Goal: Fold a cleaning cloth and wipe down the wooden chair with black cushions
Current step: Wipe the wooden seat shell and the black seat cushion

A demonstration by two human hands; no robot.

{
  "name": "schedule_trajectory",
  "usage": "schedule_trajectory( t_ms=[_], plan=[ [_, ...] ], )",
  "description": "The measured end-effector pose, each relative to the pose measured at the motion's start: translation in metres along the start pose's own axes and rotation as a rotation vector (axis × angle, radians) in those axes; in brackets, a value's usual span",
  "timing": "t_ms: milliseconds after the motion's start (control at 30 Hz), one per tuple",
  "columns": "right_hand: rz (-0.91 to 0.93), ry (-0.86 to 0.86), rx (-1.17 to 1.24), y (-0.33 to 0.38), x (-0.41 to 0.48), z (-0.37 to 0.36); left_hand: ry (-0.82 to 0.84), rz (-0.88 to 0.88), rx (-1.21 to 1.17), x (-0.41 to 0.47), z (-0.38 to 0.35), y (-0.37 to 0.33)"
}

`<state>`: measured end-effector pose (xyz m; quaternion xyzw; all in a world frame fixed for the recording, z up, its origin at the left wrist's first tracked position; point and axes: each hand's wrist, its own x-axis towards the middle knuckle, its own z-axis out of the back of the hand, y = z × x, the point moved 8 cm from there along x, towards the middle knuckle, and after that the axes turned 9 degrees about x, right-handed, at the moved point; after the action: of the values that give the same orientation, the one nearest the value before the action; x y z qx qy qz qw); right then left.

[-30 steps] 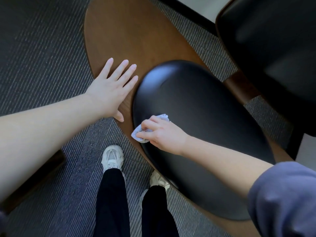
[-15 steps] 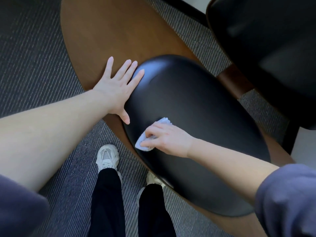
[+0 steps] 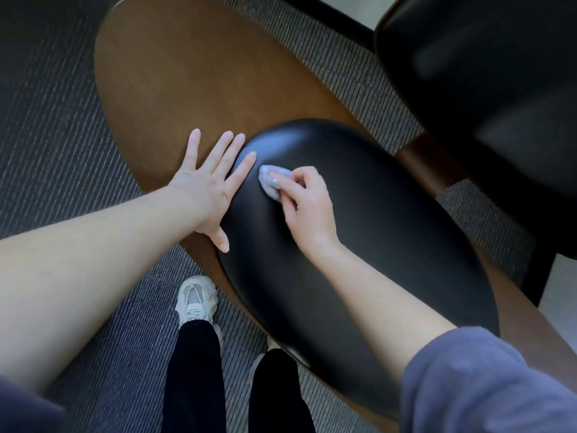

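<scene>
The right hand [image 3: 307, 207] is pinching a small folded cloth [image 3: 270, 182] under its fingertips, pressing it against the black cushion [image 3: 374, 232] near that cushion's upper left edge. Just beside it, the left hand [image 3: 207, 189] is lying flat with fingers spread, gripping nothing; its palm is resting on the wooden chair panel [image 3: 187, 82] while its little finger and thumb are touching the cushion's rim. The cushion is sitting on the brown wood, which is stretching away toward the upper left. A second black cushion [image 3: 487, 89] is showing at the upper right. Below, two pale shoes [image 3: 195, 300] are standing on striped grey carpet [image 3: 62, 135].
</scene>
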<state>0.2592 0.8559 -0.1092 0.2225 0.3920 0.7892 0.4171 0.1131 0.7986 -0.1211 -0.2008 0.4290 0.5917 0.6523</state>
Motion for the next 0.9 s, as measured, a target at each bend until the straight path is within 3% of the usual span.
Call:
schedule_trajectory(
  t_ms=[200,267,400,467,500,600,767,900],
  plan=[
    [-0.43,-0.276,0.019,-0.055,0.033,0.034,0.056,0.012,-0.013,-0.001,0.0,0.0],
    [-0.378,-0.227,0.018,-0.048,0.034,0.03,0.076,0.02,-0.013,-0.002,0.001,-0.001],
    [0.031,0.124,0.014,0.012,0.005,0.001,0.089,0.033,-0.011,-0.004,0.003,0.0],
    [0.17,0.215,-0.054,0.019,0.0,-0.002,0.088,0.038,-0.006,-0.004,0.003,0.0],
    [0.135,0.172,-0.068,0.012,0.01,0.002,0.086,0.04,-0.002,-0.004,0.003,0.001],
    [-0.198,-0.086,-0.007,-0.02,0.033,0.02,0.079,0.04,-0.001,-0.003,0.002,0.001],
    [0.053,0.072,-0.046,0.012,0.011,0.001,0.024,0.019,-0.002,-0.003,0.0,0.003],
    [-0.32,-0.228,0.004,-0.035,0.025,0.026,-0.028,0.004,-0.001,-0.003,0.001,0.003]
  ],
)
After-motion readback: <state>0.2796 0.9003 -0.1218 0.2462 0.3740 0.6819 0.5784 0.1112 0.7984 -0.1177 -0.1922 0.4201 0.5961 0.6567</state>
